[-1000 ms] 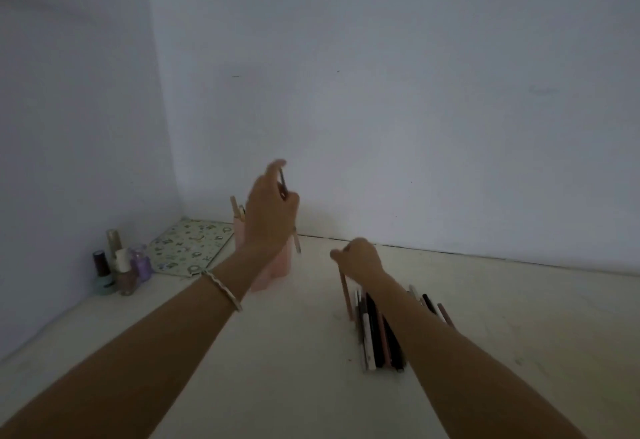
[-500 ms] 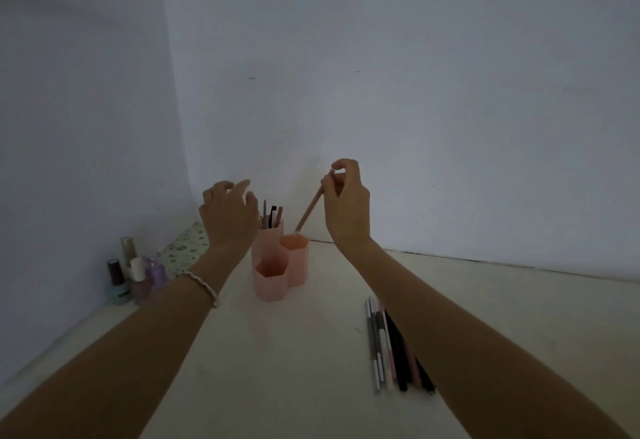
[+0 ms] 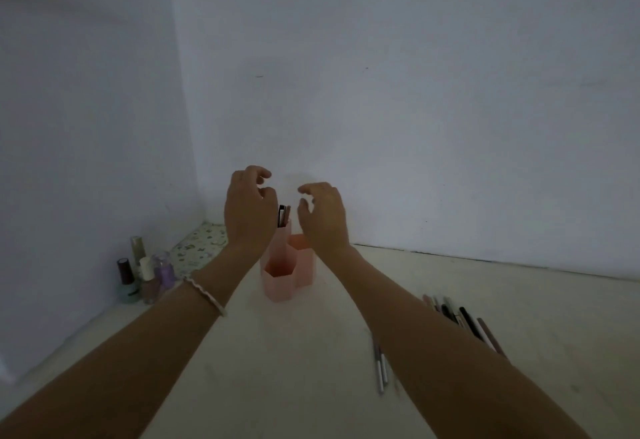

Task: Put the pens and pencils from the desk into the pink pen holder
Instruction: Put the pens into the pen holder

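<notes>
Two bare arms reach forward over a pale desk set in the corner of a dim, grey-white room. The left hand and the right hand both hover above the pink pen holder, a cluster of hexagonal tubes of differing heights standing near the back wall. Both hands are empty, with fingers loosely curled and spread apart, gripping nothing. A few dark pens in the holder stand up from the tallest tube, showing in the gap between the two hands; the shorter front tube looks empty. More pens and pencils on the desk lie side by side to the right, partly hidden behind the right forearm, with a pair of grey ones showing on its near side. A bracelet circles the left wrist. Small nail polish bottles and a patterned notebook sit at the far left. The step in hand appears to be the pause between loads: the next move likely calls for a hand to travel back to the row on the desk and pinch up another pen.
</notes>
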`<state>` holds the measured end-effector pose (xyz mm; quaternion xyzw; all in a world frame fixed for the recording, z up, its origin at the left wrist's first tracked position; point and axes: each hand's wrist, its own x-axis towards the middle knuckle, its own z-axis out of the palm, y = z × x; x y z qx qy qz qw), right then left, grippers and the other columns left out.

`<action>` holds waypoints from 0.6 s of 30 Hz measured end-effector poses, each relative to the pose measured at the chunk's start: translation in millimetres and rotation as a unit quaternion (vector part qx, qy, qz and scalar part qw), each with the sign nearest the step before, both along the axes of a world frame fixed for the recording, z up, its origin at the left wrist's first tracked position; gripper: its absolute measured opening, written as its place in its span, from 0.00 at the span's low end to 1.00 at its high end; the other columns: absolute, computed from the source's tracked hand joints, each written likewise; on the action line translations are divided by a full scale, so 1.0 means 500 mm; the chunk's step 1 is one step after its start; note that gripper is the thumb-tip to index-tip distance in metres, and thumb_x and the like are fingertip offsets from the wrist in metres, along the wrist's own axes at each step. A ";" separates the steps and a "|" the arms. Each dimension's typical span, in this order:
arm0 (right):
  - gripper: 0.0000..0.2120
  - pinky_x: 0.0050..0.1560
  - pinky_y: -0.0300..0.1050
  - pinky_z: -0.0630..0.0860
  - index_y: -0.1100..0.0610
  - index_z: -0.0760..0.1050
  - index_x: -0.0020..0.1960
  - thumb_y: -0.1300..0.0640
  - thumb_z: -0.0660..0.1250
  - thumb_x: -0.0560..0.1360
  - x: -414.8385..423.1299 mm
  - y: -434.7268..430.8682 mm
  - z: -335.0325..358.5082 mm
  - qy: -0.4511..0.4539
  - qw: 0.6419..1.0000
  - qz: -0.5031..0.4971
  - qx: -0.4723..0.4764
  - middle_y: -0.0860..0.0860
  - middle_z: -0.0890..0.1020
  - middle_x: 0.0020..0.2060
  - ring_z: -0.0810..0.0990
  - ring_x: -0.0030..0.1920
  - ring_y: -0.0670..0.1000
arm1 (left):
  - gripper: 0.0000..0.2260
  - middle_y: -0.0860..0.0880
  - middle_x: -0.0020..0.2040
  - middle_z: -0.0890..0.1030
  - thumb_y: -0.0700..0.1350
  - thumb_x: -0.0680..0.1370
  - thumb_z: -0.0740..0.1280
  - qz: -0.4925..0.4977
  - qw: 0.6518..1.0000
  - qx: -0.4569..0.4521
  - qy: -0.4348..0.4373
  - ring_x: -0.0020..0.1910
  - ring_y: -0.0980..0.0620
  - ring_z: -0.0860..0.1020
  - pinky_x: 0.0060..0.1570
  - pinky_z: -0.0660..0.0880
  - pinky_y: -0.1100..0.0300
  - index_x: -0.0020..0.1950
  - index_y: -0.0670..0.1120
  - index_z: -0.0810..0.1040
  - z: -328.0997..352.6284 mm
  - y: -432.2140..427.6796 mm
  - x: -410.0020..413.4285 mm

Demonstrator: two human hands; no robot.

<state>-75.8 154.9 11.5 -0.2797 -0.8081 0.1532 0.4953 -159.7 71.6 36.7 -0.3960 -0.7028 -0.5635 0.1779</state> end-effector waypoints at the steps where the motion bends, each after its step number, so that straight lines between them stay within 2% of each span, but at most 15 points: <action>1: 0.12 0.58 0.42 0.73 0.59 0.77 0.59 0.63 0.62 0.77 0.022 0.005 0.008 0.020 1.000 -0.016 -0.004 0.53 0.80 0.55 0.76 0.56 0.51 | 0.10 0.48 0.53 0.76 0.36 0.76 0.62 -0.007 1.000 -0.001 -0.002 0.47 0.50 0.77 0.47 0.74 0.59 0.55 0.46 0.75 -0.001 0.006 0.019; 3: 0.13 0.52 0.39 0.73 0.58 0.76 0.59 0.64 0.62 0.76 0.070 0.020 0.023 0.023 0.999 -0.036 -0.012 0.52 0.81 0.52 0.77 0.52 0.50 | 0.07 0.48 0.49 0.77 0.38 0.76 0.62 -0.033 0.999 -0.038 0.000 0.45 0.50 0.78 0.50 0.76 0.56 0.51 0.46 0.75 -0.013 0.020 0.062; 5: 0.12 0.49 0.40 0.74 0.58 0.76 0.58 0.64 0.61 0.76 0.121 0.036 0.033 0.008 0.999 -0.045 -0.026 0.51 0.81 0.48 0.78 0.48 0.49 | 0.04 0.50 0.45 0.79 0.41 0.76 0.63 -0.070 0.986 -0.150 -0.001 0.42 0.52 0.79 0.50 0.76 0.58 0.49 0.47 0.75 -0.040 0.038 0.111; 6: 0.12 0.47 0.41 0.75 0.57 0.76 0.57 0.64 0.61 0.76 0.144 0.042 0.035 0.004 0.998 -0.049 -0.034 0.50 0.81 0.46 0.79 0.45 0.49 | 0.04 0.51 0.45 0.80 0.43 0.77 0.63 -0.084 0.969 -0.234 0.003 0.42 0.53 0.79 0.48 0.75 0.60 0.50 0.46 0.75 -0.058 0.047 0.135; 8: 0.10 0.42 0.42 0.77 0.56 0.76 0.55 0.64 0.60 0.77 0.189 0.052 0.032 -0.007 0.997 -0.064 -0.052 0.48 0.80 0.40 0.78 0.37 0.47 | 0.09 0.48 0.46 0.80 0.45 0.76 0.64 -0.126 0.914 -0.386 0.003 0.45 0.50 0.81 0.49 0.78 0.58 0.54 0.43 0.76 -0.099 0.061 0.185; 10: 0.10 0.37 0.43 0.77 0.56 0.76 0.53 0.64 0.60 0.77 0.227 0.059 0.025 -0.030 0.994 -0.080 -0.069 0.46 0.78 0.35 0.76 0.31 0.45 | 0.09 0.44 0.47 0.80 0.45 0.75 0.65 -0.169 0.867 -0.468 -0.035 0.47 0.46 0.81 0.46 0.78 0.57 0.52 0.41 0.76 -0.137 0.064 0.234; 13: 0.10 0.32 0.37 0.73 0.55 0.76 0.52 0.64 0.60 0.76 0.275 0.066 0.014 -0.057 0.990 -0.091 -0.092 0.44 0.76 0.33 0.74 0.29 0.43 | 0.08 0.46 0.42 0.77 0.45 0.75 0.67 -0.186 0.842 -0.503 -0.066 0.43 0.47 0.79 0.39 0.74 0.59 0.49 0.42 0.74 -0.177 0.060 0.288; 16: 0.10 0.30 0.35 0.69 0.54 0.76 0.51 0.64 0.60 0.75 0.305 0.072 0.004 -0.071 0.987 -0.095 -0.111 0.43 0.76 0.32 0.74 0.28 0.42 | 0.09 0.43 0.53 0.79 0.41 0.76 0.66 -0.171 0.844 -0.506 -0.050 0.51 0.45 0.79 0.45 0.74 0.58 0.55 0.39 0.75 -0.198 0.061 0.311; 18: 0.10 0.30 0.35 0.68 0.55 0.76 0.51 0.64 0.59 0.75 0.320 0.074 -0.002 -0.075 0.985 -0.101 -0.118 0.43 0.76 0.32 0.74 0.28 0.43 | 0.09 0.42 0.56 0.78 0.38 0.76 0.64 -0.159 0.850 -0.500 -0.045 0.54 0.44 0.79 0.47 0.74 0.58 0.55 0.38 0.75 -0.200 0.065 0.314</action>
